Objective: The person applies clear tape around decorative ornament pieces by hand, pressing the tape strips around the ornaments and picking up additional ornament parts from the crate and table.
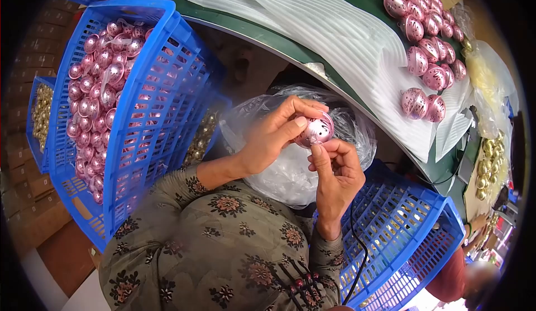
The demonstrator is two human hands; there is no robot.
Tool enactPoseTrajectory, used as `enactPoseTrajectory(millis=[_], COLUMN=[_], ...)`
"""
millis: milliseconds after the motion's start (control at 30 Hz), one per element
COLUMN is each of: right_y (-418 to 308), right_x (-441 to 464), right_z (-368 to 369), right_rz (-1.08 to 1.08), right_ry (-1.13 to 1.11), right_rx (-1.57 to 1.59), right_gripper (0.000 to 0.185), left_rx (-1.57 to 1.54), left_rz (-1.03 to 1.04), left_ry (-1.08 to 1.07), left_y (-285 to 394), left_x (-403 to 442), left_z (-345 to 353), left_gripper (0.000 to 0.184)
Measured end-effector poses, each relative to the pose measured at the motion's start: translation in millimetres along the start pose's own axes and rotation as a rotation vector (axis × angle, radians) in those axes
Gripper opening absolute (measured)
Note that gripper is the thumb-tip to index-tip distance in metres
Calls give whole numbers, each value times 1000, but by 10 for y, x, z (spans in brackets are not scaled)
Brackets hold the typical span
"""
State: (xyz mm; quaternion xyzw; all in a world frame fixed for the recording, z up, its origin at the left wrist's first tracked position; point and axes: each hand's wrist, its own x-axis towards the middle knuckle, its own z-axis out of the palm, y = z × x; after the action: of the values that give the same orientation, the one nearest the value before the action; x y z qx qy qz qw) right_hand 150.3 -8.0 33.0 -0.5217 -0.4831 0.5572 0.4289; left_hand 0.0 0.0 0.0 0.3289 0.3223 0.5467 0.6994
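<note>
A shiny pink bauble (319, 130) with dark markings is held over a clear plastic bag (279, 171) at my lap. My left hand (274, 137) is closed around its upper left side, thumb across the front. Against the bauble's lower edge, the thumb and index finger of my right hand (338, 171) pinch together. A small pale bit shows at those fingertips, too small to name. The other fingers of that hand are curled.
At left stands a blue crate (167, 82) full of pink baubles (103, 82). More pink baubles (427, 43) lie on white foam sheeting (335, 26) over the green table (251, 29). Blue crates (391, 216) and a black cable (357, 238) are at right. Another person's sleeve (449, 277) shows lower right.
</note>
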Motion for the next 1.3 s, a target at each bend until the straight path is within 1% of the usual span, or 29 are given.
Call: enactPoseTrajectory(millis=[267, 367, 467, 567, 667, 767, 867, 967, 1067, 1167, 1267, 1300], right_y=[-27, -10, -14, -3, 14, -11, -12, 34, 25, 28, -3, -11], right_x=[-18, -24, -38, -42, -44, -59, -64, -49, -46, -47, -44, -42], right_z=[6, -2, -1, -2, 8, 44, 20, 6, 11, 8, -29, -46], right_rz=[-1, -26, -11, -6, -27, -62, -40, -68, -39, -39, -21, -21], right_ry=[9, 8, -9, -8, -11, 12, 14, 21, -11, -17, -13, -14], right_rx=[5, -22, -38, -33, -28, -51, -36, -28, -33, -45, -48, -71], right_gripper=[13, 11, 13, 19, 25, 28, 28, 28, 29, 29, 29, 28], left_rx=[59, 137, 99, 283, 397, 213, 139, 94, 181, 218, 141, 94], left_rz=[131, 130, 85, 171, 183, 54, 120, 134, 146, 138, 102, 60], left_ry=[-25, -35, -61, -68, 19, 78, -13, -58, -51, -81, -75, -58], left_y=[-63, -45, 2, 24, 26, 84, 49, 75, 63, 57, 66, 65], left_x=[-12, -12, 10, 9, -5, 24, 32, 3, 8, 44, 50, 46], left_z=[16, 16, -21, -15, 32, 79, 10, -15, -31, -65, -19, -8], left_gripper=[28, 29, 29, 26, 21, 24, 28, 26, 25, 25, 22, 22])
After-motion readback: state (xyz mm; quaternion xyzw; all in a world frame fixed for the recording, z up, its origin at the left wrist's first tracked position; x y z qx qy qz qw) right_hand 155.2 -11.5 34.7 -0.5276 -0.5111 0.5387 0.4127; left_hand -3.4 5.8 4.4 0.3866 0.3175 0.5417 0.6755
